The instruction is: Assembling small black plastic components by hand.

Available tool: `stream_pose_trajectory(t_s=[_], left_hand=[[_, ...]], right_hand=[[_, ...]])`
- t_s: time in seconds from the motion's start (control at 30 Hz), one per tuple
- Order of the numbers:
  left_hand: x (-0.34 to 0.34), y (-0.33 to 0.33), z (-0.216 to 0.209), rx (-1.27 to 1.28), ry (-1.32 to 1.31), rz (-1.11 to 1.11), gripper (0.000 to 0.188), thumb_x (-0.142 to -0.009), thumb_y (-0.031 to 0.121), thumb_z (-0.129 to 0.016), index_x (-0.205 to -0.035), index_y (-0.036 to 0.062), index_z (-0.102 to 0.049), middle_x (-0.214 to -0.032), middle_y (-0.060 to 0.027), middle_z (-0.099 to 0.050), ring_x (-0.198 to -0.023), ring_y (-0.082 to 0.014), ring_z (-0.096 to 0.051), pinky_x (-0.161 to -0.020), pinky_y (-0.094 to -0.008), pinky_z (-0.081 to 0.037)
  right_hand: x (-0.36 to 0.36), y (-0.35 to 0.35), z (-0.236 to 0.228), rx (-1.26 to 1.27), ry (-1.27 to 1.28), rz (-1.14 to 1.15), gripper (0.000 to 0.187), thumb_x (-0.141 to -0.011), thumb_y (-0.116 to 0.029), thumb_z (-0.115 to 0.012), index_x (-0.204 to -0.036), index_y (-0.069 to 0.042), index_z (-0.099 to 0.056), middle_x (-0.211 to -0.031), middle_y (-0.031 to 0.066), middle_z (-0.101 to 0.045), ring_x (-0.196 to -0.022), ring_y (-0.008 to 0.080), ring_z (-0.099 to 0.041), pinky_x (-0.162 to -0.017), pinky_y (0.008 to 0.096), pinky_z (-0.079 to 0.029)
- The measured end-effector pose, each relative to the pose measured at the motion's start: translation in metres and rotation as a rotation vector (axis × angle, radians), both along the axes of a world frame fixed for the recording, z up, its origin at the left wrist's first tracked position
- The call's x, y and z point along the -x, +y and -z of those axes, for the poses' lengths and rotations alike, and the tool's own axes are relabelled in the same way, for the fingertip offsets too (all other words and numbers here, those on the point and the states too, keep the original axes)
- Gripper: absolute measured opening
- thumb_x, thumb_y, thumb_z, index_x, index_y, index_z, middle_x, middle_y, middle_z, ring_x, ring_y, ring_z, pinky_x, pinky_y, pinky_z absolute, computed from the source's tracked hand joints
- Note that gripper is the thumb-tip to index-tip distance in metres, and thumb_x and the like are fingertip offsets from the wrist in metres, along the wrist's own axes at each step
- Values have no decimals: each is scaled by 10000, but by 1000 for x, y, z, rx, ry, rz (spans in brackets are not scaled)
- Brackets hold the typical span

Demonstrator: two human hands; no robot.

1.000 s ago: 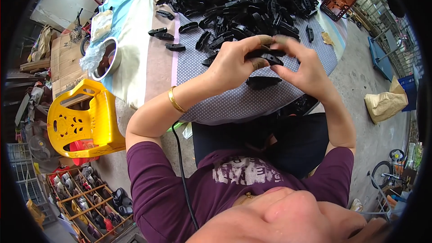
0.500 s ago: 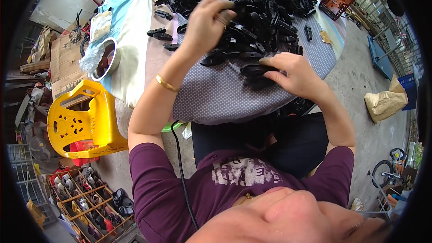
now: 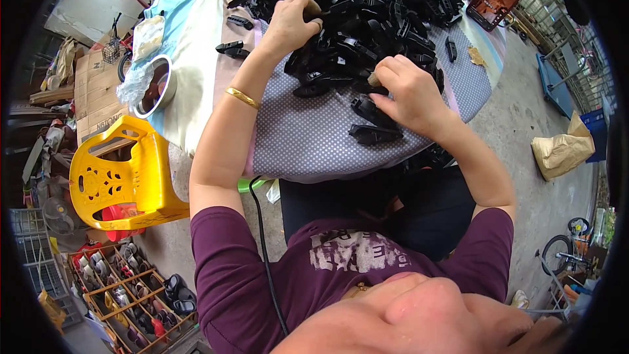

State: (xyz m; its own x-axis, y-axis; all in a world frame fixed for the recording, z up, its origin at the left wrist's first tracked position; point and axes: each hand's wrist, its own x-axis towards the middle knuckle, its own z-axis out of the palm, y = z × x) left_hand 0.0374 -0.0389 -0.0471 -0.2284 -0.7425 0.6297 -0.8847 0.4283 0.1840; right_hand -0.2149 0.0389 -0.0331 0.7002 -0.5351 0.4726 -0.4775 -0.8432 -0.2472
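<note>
Your half-curled left hand (image 3: pixel 291 25) and partly open right hand (image 3: pixel 411 97) meet heaped, elongated black plastic pieces (image 3: pixel 373 6), any hold indiscernible.

Both hands (image 3: pixel 288 26) (image 3: pixel 414 95) forward, apart, curled

You sit in what looks like a home's garage or yard doubling as a workplace: on the concrete floor (image 3: pixel 508 137), a shoe rack (image 3: pixel 135 278), bicycle (image 3: pixel 570 257), fan (image 3: pixel 57 216) and yellow plastic chair (image 3: pixel 145 167) surround your cloth-covered table (image 3: pixel 295 156), heaped with small black parts (image 3: pixel 367 3).
</note>
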Motion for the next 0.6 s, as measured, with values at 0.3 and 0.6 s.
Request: stream_pose_trajectory(t_s=[0.3, 0.6], left_hand=[[13, 16, -18, 147, 290, 62, 283, -753, 41, -657, -1035, 27, -637, -938, -166, -644, -893, -324, -597, -819, -352, -472], [60, 79, -29, -859, 1072, 676, 257, -858, -8, -586, -1113, -25, -598, -951, -93, -656, -807, -160, -651, -772, -282, -544]], right_hand=[[21, -4, -4, -709, -486, 57, 401, -816, -27, -640, -1205, -45, -544, -918, 38, -601, -846, 98, -577, -693, 221, -467], [23, 0, -11, -1019, -717, -67, 320, -905, -86, -566, -1219, -26, -548, -913, 34, -606, -729, 82, -564, -656, 211, -475]])
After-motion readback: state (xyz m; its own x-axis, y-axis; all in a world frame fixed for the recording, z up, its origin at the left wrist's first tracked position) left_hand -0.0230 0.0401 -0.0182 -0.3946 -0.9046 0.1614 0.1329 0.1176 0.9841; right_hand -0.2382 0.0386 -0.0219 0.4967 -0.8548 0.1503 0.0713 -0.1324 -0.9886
